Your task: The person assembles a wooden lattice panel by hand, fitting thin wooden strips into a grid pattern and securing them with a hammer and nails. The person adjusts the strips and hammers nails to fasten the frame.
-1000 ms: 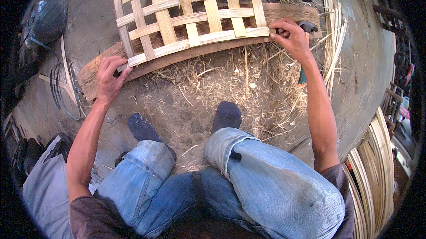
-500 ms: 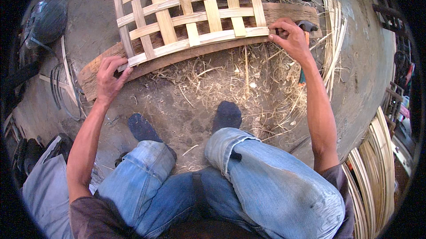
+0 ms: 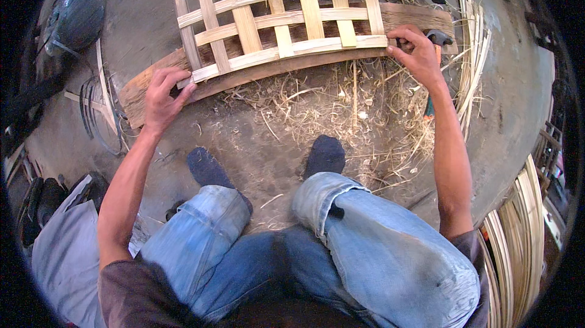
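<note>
1. Lying over the rough plank (image 3: 426,20) at upper centre of the frame, the woven slat lattice (image 3: 279,20) runs partly out past the top edge.
2. From where I stand it looks light and dry, springy across its open weave; the thin slats could shift or split if twisted, so the near corners, where slats cross, seem the soundest hold.
3. The left hand (image 3: 162,96) pinches the near slat's left end between thumb and fingers; the right hand (image 3: 420,59) is closed likewise on its right end.
4. Beside the right hand sits a dark-headed tool (image 3: 439,37).
5. Curly shavings (image 3: 304,105) litter the floor mid-frame; loose strips (image 3: 474,42) lie upper right.
</note>
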### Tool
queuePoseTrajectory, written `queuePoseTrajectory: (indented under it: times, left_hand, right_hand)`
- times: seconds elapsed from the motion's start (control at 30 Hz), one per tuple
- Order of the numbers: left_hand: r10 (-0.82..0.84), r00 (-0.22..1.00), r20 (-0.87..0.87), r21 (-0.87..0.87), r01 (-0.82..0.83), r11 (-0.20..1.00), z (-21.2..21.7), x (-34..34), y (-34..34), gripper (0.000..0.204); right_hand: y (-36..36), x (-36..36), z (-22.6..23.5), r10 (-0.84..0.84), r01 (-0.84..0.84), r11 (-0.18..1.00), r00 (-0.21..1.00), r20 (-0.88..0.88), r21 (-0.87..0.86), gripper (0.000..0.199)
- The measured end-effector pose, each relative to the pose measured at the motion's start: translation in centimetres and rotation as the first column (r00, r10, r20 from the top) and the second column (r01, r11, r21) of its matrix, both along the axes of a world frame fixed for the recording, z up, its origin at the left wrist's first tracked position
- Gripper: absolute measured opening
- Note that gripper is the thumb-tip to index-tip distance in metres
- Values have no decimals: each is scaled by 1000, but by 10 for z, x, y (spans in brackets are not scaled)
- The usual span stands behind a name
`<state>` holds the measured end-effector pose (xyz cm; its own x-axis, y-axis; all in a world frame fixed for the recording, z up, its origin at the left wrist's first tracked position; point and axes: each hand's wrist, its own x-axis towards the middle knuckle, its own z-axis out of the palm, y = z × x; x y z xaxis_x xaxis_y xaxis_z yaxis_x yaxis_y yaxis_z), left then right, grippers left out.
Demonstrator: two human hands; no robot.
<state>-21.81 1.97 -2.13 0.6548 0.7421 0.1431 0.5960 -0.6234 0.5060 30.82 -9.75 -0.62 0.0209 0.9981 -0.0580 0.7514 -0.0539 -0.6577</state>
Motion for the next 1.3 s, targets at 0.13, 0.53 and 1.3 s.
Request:
queuePoseTrajectory:
  times: [0.13,0.53,1.3]
  left_hand:
    - [12,1000,-9,2,-12,1000,2,3,-2,29]
    - [-204,979,-25,262,203,943,30,52,-4,44]
    - [-273,918,-289,95,311,946,24,114,-31,60]
  right_hand:
    - [-1,0,1,-21,21,1000,1000,16,-15,30]
    - [-20,-55,19,-136,-14,920,927,351,392,44]
    - [-22,-126,6,53,-118,983,917,394,142,56]
